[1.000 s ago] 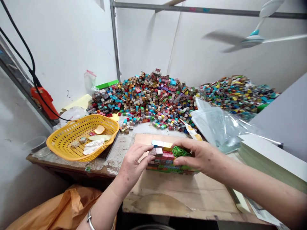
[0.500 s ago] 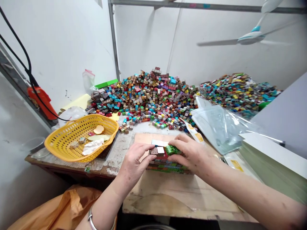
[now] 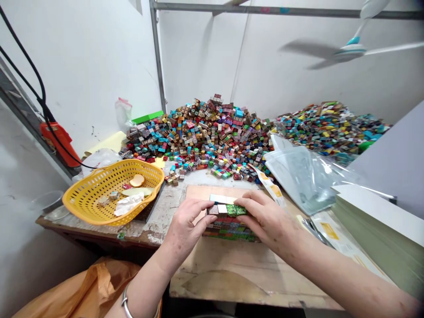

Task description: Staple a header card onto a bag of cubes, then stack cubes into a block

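Note:
Between my two hands runs a short row of small cubes, brown-grey and white at the left, leafy green at the right. My left hand pinches the row's left end between thumb and fingers. At the other end my right hand grips the green cubes the same way. The row lies along the top of a stack of patterned cubes in many colours. Behind it shows a pale white strip. My hands hide both ends of the stack.
A big pile of small cubes covers the back, with another pile at the right. A yellow basket stands left. Clear plastic bags and scissors lie right. A fan spins overhead.
My right hand has drawn slightly back from the row. The green cubes, tilted and apart before, now lie in line against the white cube. My left hand has hardly moved.

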### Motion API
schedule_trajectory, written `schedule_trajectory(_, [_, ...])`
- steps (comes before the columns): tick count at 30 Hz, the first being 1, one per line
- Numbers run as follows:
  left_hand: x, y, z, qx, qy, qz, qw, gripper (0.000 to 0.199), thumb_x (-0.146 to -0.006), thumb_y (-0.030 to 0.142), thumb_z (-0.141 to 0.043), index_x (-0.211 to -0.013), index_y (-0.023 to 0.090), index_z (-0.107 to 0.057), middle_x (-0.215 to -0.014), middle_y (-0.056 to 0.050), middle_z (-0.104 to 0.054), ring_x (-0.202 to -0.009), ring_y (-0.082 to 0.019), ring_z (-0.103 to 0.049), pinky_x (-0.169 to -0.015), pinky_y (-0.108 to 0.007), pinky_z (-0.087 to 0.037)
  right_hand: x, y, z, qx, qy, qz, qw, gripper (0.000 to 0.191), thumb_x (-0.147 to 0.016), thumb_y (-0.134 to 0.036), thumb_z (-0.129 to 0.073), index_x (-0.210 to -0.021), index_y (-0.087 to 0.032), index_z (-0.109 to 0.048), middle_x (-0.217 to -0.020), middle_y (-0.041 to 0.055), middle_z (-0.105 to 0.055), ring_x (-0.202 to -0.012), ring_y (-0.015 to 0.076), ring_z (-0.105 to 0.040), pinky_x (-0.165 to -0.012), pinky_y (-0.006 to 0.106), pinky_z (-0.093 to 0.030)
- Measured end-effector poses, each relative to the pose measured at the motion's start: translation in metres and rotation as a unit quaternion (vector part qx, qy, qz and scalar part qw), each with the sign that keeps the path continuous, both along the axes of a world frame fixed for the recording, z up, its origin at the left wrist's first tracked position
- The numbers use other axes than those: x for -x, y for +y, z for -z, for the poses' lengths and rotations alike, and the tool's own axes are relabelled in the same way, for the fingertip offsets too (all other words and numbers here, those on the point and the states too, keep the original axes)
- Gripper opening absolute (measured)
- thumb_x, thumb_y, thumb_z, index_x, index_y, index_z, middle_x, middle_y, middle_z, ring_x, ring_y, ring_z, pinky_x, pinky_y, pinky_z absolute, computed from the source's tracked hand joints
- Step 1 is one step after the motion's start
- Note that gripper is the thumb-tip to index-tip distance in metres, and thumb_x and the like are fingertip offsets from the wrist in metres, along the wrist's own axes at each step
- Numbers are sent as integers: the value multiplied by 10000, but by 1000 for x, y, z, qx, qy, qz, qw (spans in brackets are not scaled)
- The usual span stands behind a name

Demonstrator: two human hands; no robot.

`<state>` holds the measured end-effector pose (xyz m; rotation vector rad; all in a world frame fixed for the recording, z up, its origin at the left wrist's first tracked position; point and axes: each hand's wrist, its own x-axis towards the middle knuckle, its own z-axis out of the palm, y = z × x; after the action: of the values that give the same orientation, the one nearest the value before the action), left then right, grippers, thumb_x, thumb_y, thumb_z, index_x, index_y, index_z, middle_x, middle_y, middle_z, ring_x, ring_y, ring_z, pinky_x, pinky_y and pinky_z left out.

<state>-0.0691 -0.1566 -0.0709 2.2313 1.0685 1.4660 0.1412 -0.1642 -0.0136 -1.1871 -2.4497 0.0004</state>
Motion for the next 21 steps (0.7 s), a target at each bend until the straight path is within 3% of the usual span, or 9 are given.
schedule_trajectory(6, [-2, 0, 3, -7, 9, -31, 999, 248, -794, 198, -604, -1041, 197, -622, -947, -69, -608, -907, -188, -565, -811, -332, -469, -3, 0, 7, -64, 10, 27, 998, 218, -823, -146, -495, -1020, -192, -575, -951, 92, -559, -880, 225, -518, -766, 384, -457])
schedule_trajectory(17, [0, 1, 2, -35, 53, -41, 997, 255, -813, 210, -585, -1067, 201, -595, -971, -76, -572, -934, -205, -532, -824, -368, -451, -4, -7, 11, -89, 41, 74, 992, 134, -816, -198, -548, -932, -182, -612, -905, 76, -641, -844, 236, -521, -741, 380, -398])
schedule_trajectory(21, [0, 2, 1, -44, 62, -42, 996, 257, -814, 216, -583, -1071, 203, -595, -979, -80, -565, -933, -208, -530, -820, -376, -451, -5, -9, 15, -100, 37, 104, 989, 200, -814, -212, -541, -993, -185, -627, -945, 93, -618, -884, 250, -511, -778, 408, -404])
